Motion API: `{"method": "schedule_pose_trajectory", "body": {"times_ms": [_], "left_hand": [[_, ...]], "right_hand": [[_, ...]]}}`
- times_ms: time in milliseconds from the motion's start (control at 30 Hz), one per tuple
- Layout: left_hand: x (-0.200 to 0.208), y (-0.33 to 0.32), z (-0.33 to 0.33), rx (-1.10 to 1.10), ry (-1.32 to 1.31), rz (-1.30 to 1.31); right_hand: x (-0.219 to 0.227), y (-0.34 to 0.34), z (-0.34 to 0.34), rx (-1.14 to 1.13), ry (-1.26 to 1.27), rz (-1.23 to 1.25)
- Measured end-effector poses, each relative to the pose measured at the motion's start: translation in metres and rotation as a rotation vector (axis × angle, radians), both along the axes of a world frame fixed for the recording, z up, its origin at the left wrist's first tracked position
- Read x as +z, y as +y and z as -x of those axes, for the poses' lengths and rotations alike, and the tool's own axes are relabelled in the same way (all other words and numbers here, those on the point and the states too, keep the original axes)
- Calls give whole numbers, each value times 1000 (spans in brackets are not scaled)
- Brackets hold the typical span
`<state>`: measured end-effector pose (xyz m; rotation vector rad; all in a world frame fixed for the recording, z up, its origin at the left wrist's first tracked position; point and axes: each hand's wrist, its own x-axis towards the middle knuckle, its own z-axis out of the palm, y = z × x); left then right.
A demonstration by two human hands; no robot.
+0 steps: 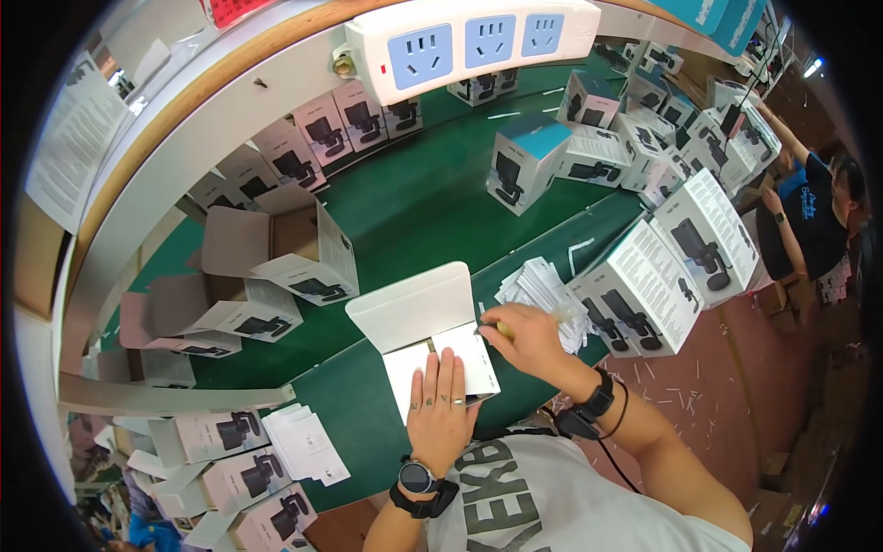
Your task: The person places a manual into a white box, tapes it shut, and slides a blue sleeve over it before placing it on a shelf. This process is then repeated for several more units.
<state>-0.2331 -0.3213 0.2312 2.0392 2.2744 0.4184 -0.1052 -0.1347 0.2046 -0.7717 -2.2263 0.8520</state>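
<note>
A white carton [397,373] stands in front of me with its lid [414,308] raised away from me. My left hand [438,400] lies flat over the white insert [464,354] in the carton, fingers stretched out and close together. At the carton's right edge, my right hand [532,336] is closed, thumb and fingers together. Something small and yellowish shows at its fingertips; I cannot make out what it is. Right beside this hand lies a loose pile of white paper slips [543,293].
Open printed cartons [317,267] line the green bench [405,202] on the left. Closed boxes [635,294] stand at the right, with more boxes [524,166] behind. White sheets [305,446] lie at lower left. A power strip [474,46] hangs above. Another person [809,212] works at far right.
</note>
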Motion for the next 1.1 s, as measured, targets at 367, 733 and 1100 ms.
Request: {"method": "schedule_pose_trajectory", "body": {"times_ms": [367,733,1100], "left_hand": [[1,1,4,20,-36,9],[3,0,3,20,-55,11],[1,-1,5,18,-88,-35]], "right_hand": [[16,0,-2,254,12,-181],[18,10,-11,312,8,-136],[10,7,-94,463,33,816]]}}
